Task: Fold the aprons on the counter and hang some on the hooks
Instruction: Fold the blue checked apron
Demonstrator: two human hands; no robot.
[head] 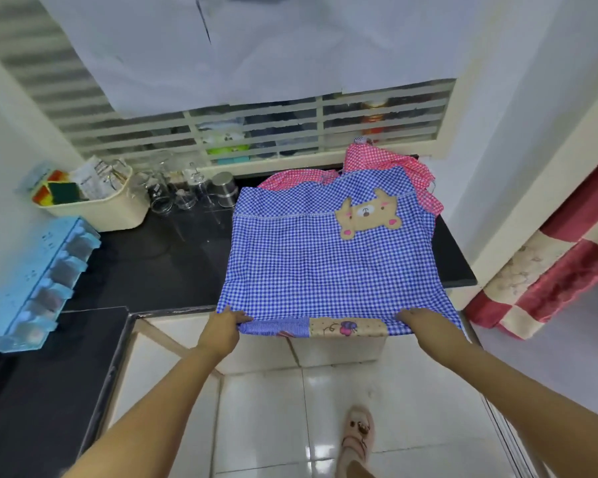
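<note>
Fabric like this gives me little to push against. The blue checked apron (328, 263) looks like thin, soft cotton: light, limp, and likely to sag or slide wherever I am not holding it. It lies spread flat on the black desk (159, 263), with the bear patch (368, 213) face up toward its far right, and its lower hem hangs just over the near edge.

My left hand (221, 326) pinches that hem near the left corner, fingers closed on the cloth. My right hand (415, 319) grips the same hem near the right corner, fingers curled into it. The beige trim band (346, 327) runs between them, fairly straight.

A red checked apron (377, 160) lies bunched behind and partly under the blue one at the far right of the desk, touching it. I judge that dragging the blue cloth could pull the red one along or ruck it up.

For the fold I would take the corners, since a hold at mid-hem lets the sides droop. Lifting both corners together and carrying them toward the far end should give a clean half fold. The desk looks polished and slick, so the cloth may slip toward me and off the edge.

Some glasses (173, 191) and a steel tumbler (225, 188) stand near the apron's far left corner, worth watching with a swinging hem. I can see no hooks from here.
</note>
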